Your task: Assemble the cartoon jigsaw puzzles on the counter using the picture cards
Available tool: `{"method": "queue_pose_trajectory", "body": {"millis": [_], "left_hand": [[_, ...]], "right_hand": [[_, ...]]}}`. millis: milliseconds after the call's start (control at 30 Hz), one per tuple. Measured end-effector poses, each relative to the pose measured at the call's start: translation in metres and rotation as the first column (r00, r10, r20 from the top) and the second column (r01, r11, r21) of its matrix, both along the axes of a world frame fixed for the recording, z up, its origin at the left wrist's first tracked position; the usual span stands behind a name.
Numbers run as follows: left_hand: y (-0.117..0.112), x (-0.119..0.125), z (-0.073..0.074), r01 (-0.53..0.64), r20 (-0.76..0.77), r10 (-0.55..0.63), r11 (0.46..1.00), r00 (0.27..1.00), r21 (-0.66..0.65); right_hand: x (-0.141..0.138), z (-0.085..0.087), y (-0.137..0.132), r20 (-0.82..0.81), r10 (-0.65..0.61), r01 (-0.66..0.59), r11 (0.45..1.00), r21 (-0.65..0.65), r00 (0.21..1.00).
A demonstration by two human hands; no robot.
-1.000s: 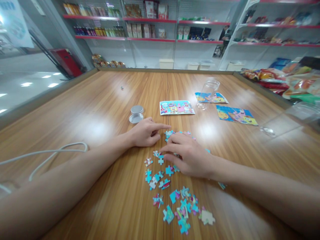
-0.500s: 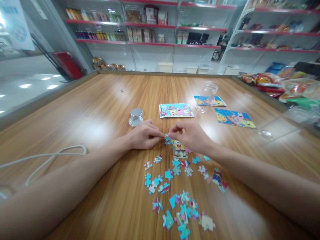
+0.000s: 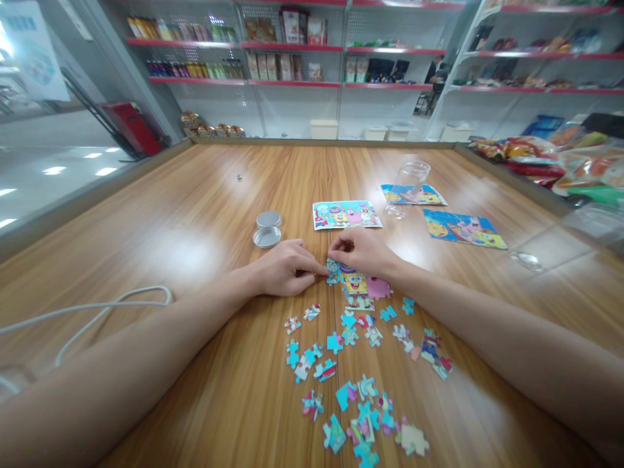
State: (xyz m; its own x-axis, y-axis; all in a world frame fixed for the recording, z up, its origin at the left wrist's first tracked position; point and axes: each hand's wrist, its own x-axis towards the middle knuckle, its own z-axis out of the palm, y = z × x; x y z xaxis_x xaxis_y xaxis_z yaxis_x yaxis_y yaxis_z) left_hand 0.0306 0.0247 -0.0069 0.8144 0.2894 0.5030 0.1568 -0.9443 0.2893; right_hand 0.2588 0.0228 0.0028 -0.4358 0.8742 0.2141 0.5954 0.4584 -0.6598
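Observation:
My left hand (image 3: pixel 287 268) rests on the table with its index finger stretched out, its tip touching the left side of a small joined puzzle section (image 3: pixel 355 283). The other fingers are curled and hold nothing. My right hand (image 3: pixel 363 250) is over the top of that section, thumb and index finger pinched at a blue puzzle piece (image 3: pixel 333 266) at its upper left corner. A yellow cartoon face and a pink part show in the joined section; my right hand hides some of its upper edge. Several loose puzzle pieces (image 3: pixel 335 342) lie nearer to me.
A picture card (image 3: pixel 347 215) lies beyond my hands, with two blue picture sheets (image 3: pixel 465 229) to its right. Clear plastic jars (image 3: pixel 408 182) lie there too. Two round metal lids (image 3: pixel 267 237) are beyond my left hand. A white cable (image 3: pixel 121 302) runs at left.
My right hand has shifted slightly up and away from the joined section, uncovering more of its pink part. My left index finger stays at the section's left side. The view has moved slightly.

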Motion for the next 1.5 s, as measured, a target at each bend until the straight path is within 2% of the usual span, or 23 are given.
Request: {"method": "queue_pose_trajectory", "body": {"millis": [167,300,400,500,567,667,767,933,1067,1200,1300,1433,1500], "left_hand": [[0.000,-0.001,-0.002,-0.074,-0.010,0.075,0.996,0.997,0.042],[0.001,0.000,-0.003,-0.117,-0.049,0.122,0.989,0.991,0.089],[0.000,0.000,-0.002,-0.130,-0.076,0.137,0.987,0.988,0.094],[0.000,0.001,0.000,-0.134,-0.090,0.143,0.985,0.986,0.105],[0.000,0.000,0.001,-0.126,-0.093,0.135,0.988,0.987,0.093],[0.000,0.000,0.002,-0.110,-0.095,0.116,0.992,0.989,0.067],[0.000,0.000,0.001,-0.124,-0.075,0.130,0.988,0.989,0.088],[0.001,-0.001,-0.003,-0.136,-0.079,0.142,0.987,0.987,0.085],[0.002,-0.001,-0.003,-0.143,-0.074,0.150,0.985,0.986,0.093],[0.001,0.000,-0.001,-0.124,-0.090,0.131,0.989,0.987,0.080],[0.002,0.000,0.000,-0.099,-0.062,0.103,0.993,0.993,0.070],[0.002,0.000,0.000,-0.102,-0.036,0.105,0.990,0.994,0.093],[0.001,0.000,0.000,-0.104,-0.039,0.108,0.990,0.993,0.100]], "right_hand": [[0.000,-0.002,0.002,0.048,0.011,-0.013,0.999,0.052,0.999],[0.002,-0.001,-0.002,0.024,-0.011,0.009,0.997,0.079,1.000],[0.005,0.010,-0.009,0.019,-0.026,0.021,0.976,0.216,0.999],[0.008,0.031,-0.022,0.105,0.059,-0.087,0.952,0.294,0.993],[0.011,0.047,-0.032,0.223,0.196,-0.246,0.944,0.221,0.955],[0.013,0.067,-0.047,0.363,0.421,-0.461,0.887,0.027,0.831],[0.012,0.075,-0.057,0.435,0.513,-0.538,0.840,-0.074,0.740],[-0.009,0.059,-0.073,0.371,0.536,-0.565,0.824,-0.035,0.758],[-0.021,0.048,-0.081,0.328,0.582,-0.615,0.789,-0.002,0.745],[-0.008,0.063,-0.072,0.364,0.521,-0.578,0.813,0.063,0.772],[0.007,0.076,-0.064,0.484,0.502,-0.584,0.812,0.024,0.717],[0.011,0.074,-0.064,0.589,0.506,-0.613,0.790,-0.023,0.630],[0.007,0.070,-0.066,0.595,0.516,-0.621,0.783,-0.035,0.616]]}}
